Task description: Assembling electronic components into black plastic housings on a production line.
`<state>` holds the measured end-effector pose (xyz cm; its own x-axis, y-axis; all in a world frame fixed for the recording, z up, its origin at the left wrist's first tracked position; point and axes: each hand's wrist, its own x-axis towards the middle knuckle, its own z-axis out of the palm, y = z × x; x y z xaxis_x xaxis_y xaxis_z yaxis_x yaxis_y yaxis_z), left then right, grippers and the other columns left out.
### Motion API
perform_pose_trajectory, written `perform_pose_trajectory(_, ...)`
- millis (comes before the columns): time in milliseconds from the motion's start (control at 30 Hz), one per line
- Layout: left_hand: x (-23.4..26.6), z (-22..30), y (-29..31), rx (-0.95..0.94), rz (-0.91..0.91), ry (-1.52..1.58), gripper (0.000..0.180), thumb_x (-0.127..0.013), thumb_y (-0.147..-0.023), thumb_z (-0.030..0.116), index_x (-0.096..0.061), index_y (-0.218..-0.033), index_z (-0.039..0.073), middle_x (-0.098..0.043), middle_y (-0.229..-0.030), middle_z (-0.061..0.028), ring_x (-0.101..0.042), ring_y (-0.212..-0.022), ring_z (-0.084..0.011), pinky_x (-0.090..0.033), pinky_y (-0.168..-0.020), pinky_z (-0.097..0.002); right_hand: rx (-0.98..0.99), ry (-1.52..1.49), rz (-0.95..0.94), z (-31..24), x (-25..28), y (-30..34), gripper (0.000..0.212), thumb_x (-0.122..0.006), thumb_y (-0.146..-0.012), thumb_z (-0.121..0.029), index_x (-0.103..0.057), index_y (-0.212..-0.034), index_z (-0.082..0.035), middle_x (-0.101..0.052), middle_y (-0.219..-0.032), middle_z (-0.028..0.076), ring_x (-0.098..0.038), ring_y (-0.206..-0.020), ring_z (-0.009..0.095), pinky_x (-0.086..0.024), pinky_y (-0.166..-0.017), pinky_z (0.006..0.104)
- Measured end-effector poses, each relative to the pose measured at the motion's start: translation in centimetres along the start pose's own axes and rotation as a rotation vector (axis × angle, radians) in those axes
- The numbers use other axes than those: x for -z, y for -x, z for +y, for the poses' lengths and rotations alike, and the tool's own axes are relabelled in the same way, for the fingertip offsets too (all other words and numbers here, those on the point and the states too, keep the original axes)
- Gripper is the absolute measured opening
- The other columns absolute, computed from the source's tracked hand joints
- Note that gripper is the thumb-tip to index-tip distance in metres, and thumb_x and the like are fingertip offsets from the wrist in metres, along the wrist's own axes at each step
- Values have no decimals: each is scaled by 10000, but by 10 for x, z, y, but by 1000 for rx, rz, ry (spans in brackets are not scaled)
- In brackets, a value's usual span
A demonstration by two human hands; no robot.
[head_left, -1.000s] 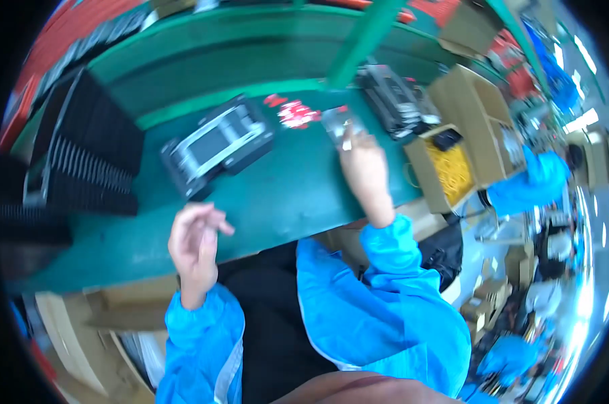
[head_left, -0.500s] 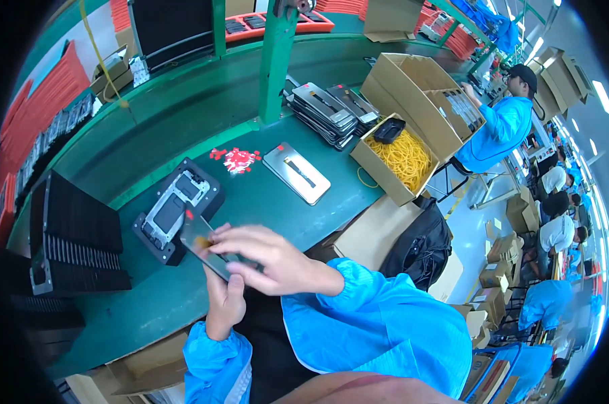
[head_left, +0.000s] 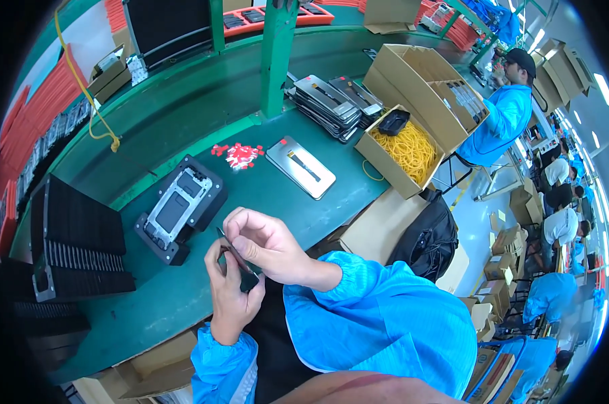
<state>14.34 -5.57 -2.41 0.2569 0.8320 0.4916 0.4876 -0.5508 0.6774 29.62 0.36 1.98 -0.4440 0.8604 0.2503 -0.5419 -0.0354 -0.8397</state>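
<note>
Both hands grip a thin flat phone screen [head_left: 243,262], which is turned nearly edge-on to me. My left hand [head_left: 232,301] holds it from below, thumb and fingers at its sides. My right hand [head_left: 271,250] pinches its upper part between thumb and bent fingers. Much of the panel is hidden by the fingers. Beyond the hands lies a black fixture block [head_left: 215,200] with a silver phone frame [head_left: 198,180] seated in it. Another silver-backed phone screen [head_left: 298,163] with a dark flex strip lies flat on the green bench, farther right.
Small red-and-white tabs [head_left: 242,155] are heaped beyond the fixture. Stacked screens [head_left: 326,110] stand behind, beside a green post [head_left: 275,74]. A carton of yellow bands [head_left: 407,156] is at right, a black slotted rack [head_left: 82,236] at left. A co-worker in blue [head_left: 503,124] sits farther right.
The phone screen has been tilted from showing its silver back to nearly edge-on. My right hand has gone from sweeping over its face to pinching its upper part.
</note>
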Motion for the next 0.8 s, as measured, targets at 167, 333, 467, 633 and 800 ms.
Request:
perform_pose_trajectory(167,12,2,-12,68,19,161,951,-693,-833,92,-160,-1621,76,-446,-1420,-218,-560,-1094,-309,-506,-834,-357,-165,160,-159,-25,13,-10,166,-552,-1058,-212,-557,-1059,-47,-504,-1058,15,-521,-936,79,-459,-843,246)
perform_pose_trajectory(333,44,-7,-3,480,23,664,838,-608,-926,229,-165,-1615,56,-558,-1390,-178,-574,-981,-174,-473,-731,-255,-67,652,-99,-34,76,-62,144,-562,-1057,-220,-571,-1048,-76,-522,-921,-49,-493,-855,34,-412,-738,202)
perform_pose_trajectory(467,46,-17,-1,518,54,779,818,-599,-978,247,-124,-1617,60,-458,-1492,-190,-587,-1086,-208,-517,-827,-298,-159,578,-41,-10,86,-90,180,-516,-1079,-252,-569,-1034,-86,-509,-888,-57,-450,-778,30,-384,-686,205)
perform_pose_trajectory(633,-28,7,-28,457,197,890,973,-709,-931,171,-36,-1626,76,-235,-1622,-176,-531,-1265,-268,-526,-937,-362,-49,480,218,26,27,-69,225,-475,-1095,-295,-548,-1032,-92,-489,-856,-55,-415,-730,42,-368,-660,221)
perform_pose_trajectory(800,-30,0,-26,212,-7,663,990,-701,-942,165,10,-1625,73,-212,-1636,-177,-518,-1281,-281,-531,-940,-396,79,395,335,14,11,-39,236,-468,-1097,-289,-516,-990,-84,-506,-847,-7,-448,-732,69,-402,-656,243)
